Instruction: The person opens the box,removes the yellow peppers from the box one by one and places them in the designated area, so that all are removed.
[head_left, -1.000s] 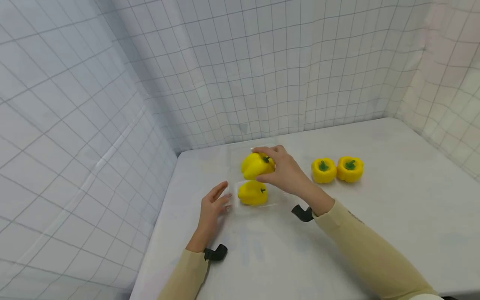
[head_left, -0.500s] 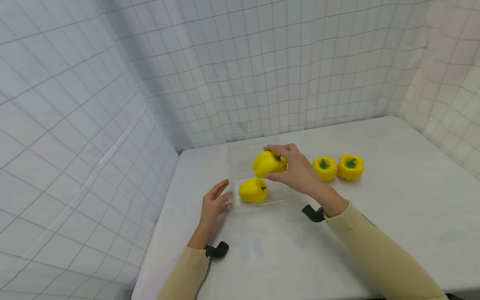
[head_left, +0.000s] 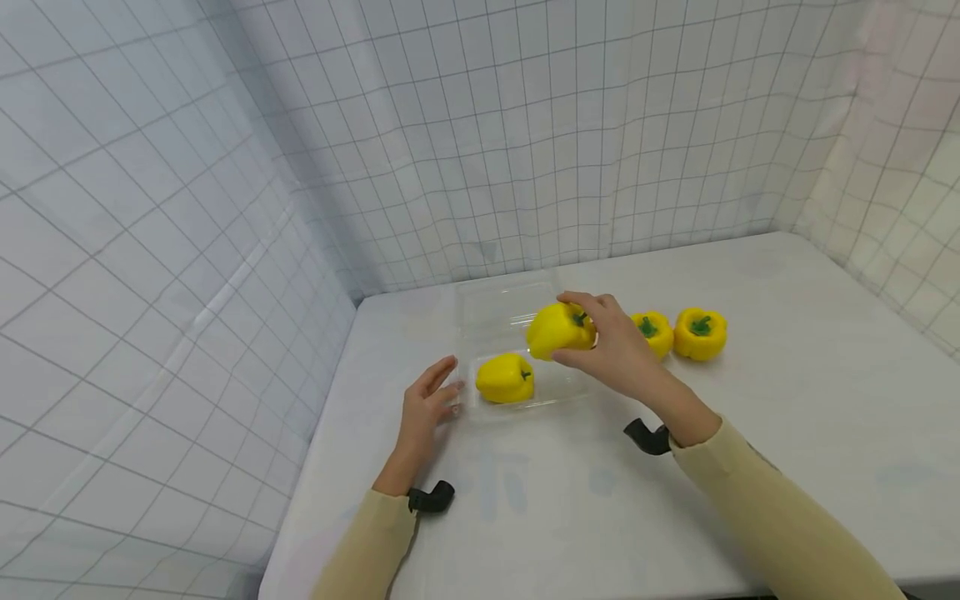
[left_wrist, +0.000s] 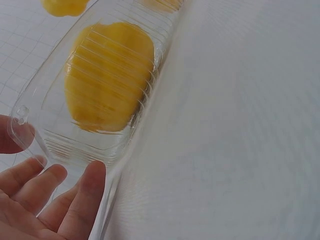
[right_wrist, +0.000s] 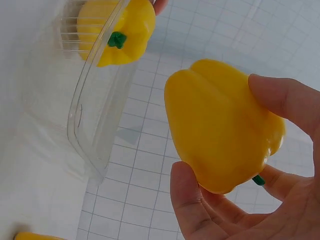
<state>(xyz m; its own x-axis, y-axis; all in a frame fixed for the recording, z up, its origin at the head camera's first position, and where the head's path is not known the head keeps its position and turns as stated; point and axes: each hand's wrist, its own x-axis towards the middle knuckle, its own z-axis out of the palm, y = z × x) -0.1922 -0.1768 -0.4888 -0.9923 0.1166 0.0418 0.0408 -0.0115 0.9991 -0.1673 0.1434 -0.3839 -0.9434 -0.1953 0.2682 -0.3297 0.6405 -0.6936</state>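
Note:
In the head view, my right hand [head_left: 611,346] holds a yellow bell pepper [head_left: 557,329] on its side, stem towards the palm. It is raised over the clear plastic clamshell box [head_left: 558,383], near its right part. The right wrist view has the thumb and fingertips on opposite sides of this pepper [right_wrist: 220,125], apart from the box [right_wrist: 75,115]. A second yellow pepper [head_left: 505,379] lies on its side in the box's left part. My left hand [head_left: 427,408] is at the box's left end, its loosely extended fingers [left_wrist: 90,190] against or close to the clear wall.
Two more yellow peppers, one partly behind my right hand [head_left: 654,333] and one beside it [head_left: 700,333], stand stem up on the white table [head_left: 540,508]. The clear lid [head_left: 502,304] lies folded back behind the box. Gridded white cloth [head_left: 525,167] hangs at the back and sides.
My right hand has carried its pepper to the right, from above the lid side to over the box's right part. The left hand has stayed at the box's left end.

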